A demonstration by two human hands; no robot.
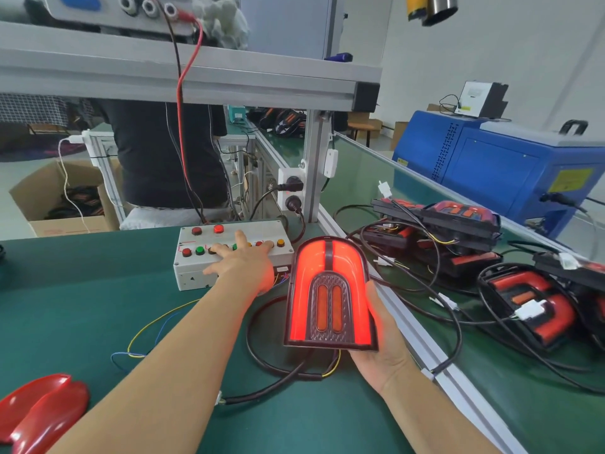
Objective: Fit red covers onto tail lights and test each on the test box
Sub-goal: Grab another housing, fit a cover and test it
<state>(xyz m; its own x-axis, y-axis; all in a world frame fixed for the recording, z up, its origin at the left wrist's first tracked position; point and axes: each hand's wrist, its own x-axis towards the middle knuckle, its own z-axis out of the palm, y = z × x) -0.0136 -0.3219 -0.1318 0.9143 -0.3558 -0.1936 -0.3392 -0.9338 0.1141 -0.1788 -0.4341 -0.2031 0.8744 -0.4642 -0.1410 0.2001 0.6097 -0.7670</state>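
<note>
My right hand holds an arch-shaped tail light from beneath and along its right side; the light glows red around its rim. My left hand lies spread on the grey test box, with straight fingers pressing the row of coloured buttons. A black cable loops on the green mat from the light toward the box. Two loose red covers lie at the bottom left corner.
A pile of tail lights with tangled cables lies right of the aluminium rail. A blue machine stands at the far right. Another person in dark clothes stands behind the bench, by a cardboard box.
</note>
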